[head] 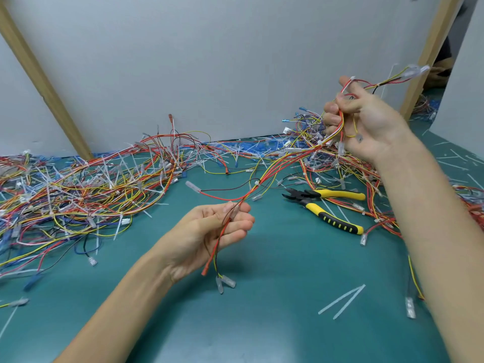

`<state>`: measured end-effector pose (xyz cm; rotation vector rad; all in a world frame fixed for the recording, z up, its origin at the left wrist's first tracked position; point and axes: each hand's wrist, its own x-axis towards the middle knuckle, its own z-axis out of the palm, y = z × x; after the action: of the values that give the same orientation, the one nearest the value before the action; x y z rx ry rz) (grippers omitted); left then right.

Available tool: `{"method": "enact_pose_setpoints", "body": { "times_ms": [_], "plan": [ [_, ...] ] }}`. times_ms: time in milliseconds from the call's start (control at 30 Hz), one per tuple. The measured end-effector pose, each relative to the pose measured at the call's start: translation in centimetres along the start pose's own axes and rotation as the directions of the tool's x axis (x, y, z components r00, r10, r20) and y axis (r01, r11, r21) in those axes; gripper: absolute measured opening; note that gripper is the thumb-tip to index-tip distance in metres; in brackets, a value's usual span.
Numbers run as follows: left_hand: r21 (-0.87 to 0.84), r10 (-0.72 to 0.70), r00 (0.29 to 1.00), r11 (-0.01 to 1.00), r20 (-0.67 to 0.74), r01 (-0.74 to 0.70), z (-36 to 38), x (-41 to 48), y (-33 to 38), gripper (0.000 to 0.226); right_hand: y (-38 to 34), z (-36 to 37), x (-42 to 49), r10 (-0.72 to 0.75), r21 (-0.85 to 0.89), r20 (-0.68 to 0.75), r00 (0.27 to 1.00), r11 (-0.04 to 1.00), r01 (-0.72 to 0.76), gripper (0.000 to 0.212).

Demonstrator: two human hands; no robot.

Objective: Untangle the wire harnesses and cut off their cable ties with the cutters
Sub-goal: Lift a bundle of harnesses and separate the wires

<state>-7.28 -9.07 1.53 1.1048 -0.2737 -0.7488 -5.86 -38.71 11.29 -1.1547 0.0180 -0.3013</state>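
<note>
Over the middle of the green table (262, 323), one wire harness (275, 171) is stretched between two raised hands. Right hand (366, 127), up near the far right corner, is clenched around a bunch of red, yellow and white wires, with loose ends and clear terminals poking out above the fist. Left hand (217, 231), lower and nearer the front edge, pinches the other end between thumb and fingertips, its red and clear terminals dangling below the palm. A white cable tie (257, 183) sits on the taut span between the hands, clear of the table. Cutters (324, 208), yellow-and-black handles, lie untouched on the table just right of centre, jaws parted, pointing left. Big tangle of harnesses (91, 189) still heaped along the left and far edges; snipped tie offcuts (340, 302) scattered near the front.

Looks like the untangling step: this harness is being drawn free of the heap. Next move, by my read, calls for freeing one hand, picking up the cutters and nipping that tie without catching a wire. No brand, label or writing readable anywhere.
</note>
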Motion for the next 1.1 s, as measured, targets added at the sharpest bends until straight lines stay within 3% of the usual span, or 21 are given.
{"method": "enact_pose_setpoints", "body": {
  "times_ms": [200,333,467,733,867,1000,1100],
  "plan": [
    [0.019,-0.030,0.999,0.999,0.021,0.030,0.3,-0.2,-0.1,0.026,0.0,0.2,0.0,-0.047,-0.101,0.024,0.999,0.994,0.049,0.029],
    [0.133,-0.051,0.995,0.990,0.084,0.039,0.9,-0.7,-0.3,0.026,0.4,0.6,0.1,-0.084,-0.162,-0.008,0.996,0.983,0.081,0.041],
    [0.177,-0.034,0.972,0.984,0.233,-0.008,0.9,-1.1,-0.7,0.027,0.5,0.7,0.0,-0.084,-0.209,0.002,0.996,0.974,0.082,0.051],
    [0.169,-0.165,0.837,0.982,0.522,0.087,3.0,-1.4,-2.4,0.021,-0.5,0.1,0.0,-0.059,-0.242,0.024,0.998,0.968,0.063,0.051],
    [0.198,-0.224,0.730,0.972,0.645,0.123,4.7,-1.5,-3.3,0.036,-1.3,-0.2,0.6,-0.038,-0.320,0.067,0.997,0.946,0.058,0.048],
    [0.150,-0.176,0.665,0.984,0.726,0.097,5.9,-1.6,-4.3,0.045,-3.3,-0.1,2.7,0.029,-0.603,0.048,0.998,0.798,0.006,0.053],
    [0.197,-0.194,0.610,0.978,0.768,0.062,5.9,-1.4,-4.9,0.051,-7.1,0.8,4.6,-0.046,-0.764,0.010,0.999,0.644,0.037,0.054]
  ]
}}
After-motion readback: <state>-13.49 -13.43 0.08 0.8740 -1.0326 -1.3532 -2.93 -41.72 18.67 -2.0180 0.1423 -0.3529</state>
